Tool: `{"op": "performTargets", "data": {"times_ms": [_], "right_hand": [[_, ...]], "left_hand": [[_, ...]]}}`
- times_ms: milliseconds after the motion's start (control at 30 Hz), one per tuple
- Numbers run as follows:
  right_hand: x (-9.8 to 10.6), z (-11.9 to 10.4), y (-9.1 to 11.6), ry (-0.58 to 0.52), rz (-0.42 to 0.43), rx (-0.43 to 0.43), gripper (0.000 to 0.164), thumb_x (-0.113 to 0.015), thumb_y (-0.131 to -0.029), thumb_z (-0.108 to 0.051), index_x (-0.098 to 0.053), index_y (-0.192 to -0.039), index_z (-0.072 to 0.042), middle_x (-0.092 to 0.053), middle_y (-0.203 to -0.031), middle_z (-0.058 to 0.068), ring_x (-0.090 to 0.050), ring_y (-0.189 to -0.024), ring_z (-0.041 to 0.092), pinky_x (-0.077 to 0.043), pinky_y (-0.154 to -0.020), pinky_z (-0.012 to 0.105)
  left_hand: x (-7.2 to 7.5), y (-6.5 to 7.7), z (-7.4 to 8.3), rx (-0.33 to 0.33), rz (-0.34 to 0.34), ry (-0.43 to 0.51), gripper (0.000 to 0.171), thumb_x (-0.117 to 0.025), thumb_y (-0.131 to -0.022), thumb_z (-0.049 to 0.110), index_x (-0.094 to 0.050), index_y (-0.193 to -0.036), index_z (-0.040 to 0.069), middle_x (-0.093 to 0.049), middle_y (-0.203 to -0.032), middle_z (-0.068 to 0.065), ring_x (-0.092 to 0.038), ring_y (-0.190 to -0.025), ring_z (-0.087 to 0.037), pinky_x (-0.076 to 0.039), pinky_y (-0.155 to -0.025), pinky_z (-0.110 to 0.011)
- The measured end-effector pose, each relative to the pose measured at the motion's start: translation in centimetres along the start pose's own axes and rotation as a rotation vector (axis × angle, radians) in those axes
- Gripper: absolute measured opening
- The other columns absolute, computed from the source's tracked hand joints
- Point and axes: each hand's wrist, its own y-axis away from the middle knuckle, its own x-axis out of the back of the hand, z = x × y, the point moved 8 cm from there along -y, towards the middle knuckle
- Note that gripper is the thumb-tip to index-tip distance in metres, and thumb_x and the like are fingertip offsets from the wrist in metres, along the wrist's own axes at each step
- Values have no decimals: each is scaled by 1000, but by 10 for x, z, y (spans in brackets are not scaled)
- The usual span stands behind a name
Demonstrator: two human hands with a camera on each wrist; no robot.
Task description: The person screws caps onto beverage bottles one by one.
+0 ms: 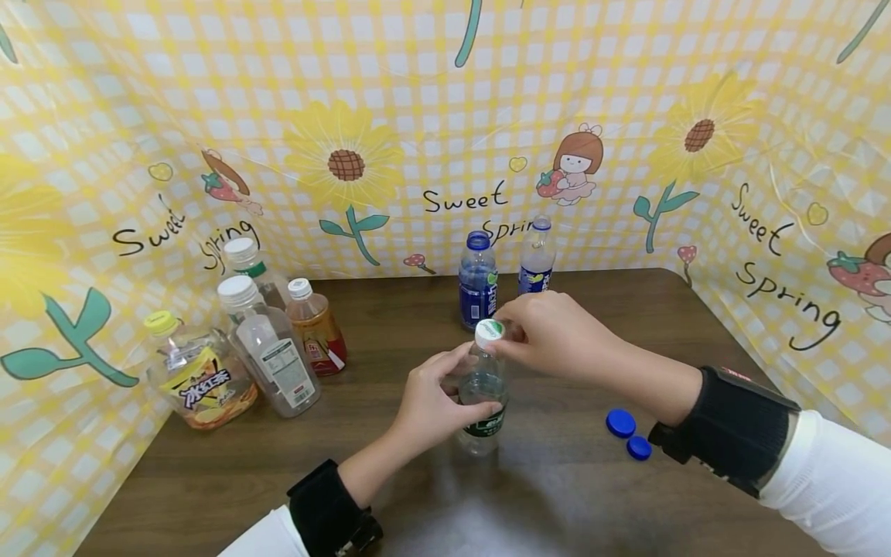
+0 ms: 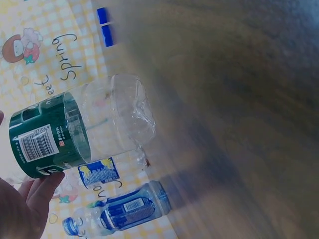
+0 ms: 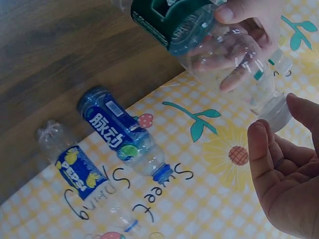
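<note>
A clear plastic bottle [image 1: 479, 444] with a dark green label [image 2: 42, 135] stands upright over the middle of the table. My left hand [image 1: 433, 398] grips its body, thumb on the near side and fingers around the back. At the top, my right hand [image 1: 557, 329] pinches the white cap [image 1: 489, 333] between thumb and fingertips. In the right wrist view the cap [image 3: 277, 113] sits at the bottle's mouth with the fingertips on its sides. Through the clear wall, the left hand's fingers [image 3: 234, 64] show behind the bottle.
Two uncapped bottles, a blue-labelled one [image 1: 477, 290] and a Pepsi one [image 1: 537, 259], stand behind. Two blue caps [image 1: 620, 423] lie on the table [image 1: 557, 480] at right. Several capped bottles, including a yellow-capped one [image 1: 202, 379], cluster at left. A checked cloth [image 1: 431, 124] walls the table.
</note>
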Motion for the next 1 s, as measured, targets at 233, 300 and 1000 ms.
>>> {"op": "performTargets", "data": {"times_ms": [233, 300, 1000], "right_hand": [[-11, 24, 13, -56, 5, -78, 26, -76, -86, -19, -71, -104, -1, -61, -67, -6, -52, -57, 5, -48, -56, 26], [-16, 33, 16, -76, 10, -101, 25, -76, -86, -18, -71, -104, -1, -64, -71, -5, -55, -60, 6, -50, -58, 27], [-100, 115, 56, -64, 126, -220, 24, -77, -82, -10, -69, -102, 1, -65, -93, 11, -63, -86, 26, -53, -74, 42]], "left_hand": [[9, 0, -6, 48, 26, -36, 76, -92, -66, 20, -59, -134, 14, -68, -110, 1, -64, -100, -13, -58, -74, -32], [9, 1, -7, 55, 24, -38, 76, -92, -67, 20, -58, -135, 14, -67, -111, 1, -63, -101, -13, -58, -75, -34], [15, 4, -11, 108, 44, -62, 76, -91, -67, 22, -58, -135, 12, -66, -115, 0, -61, -105, -14, -57, -80, -37]]}}
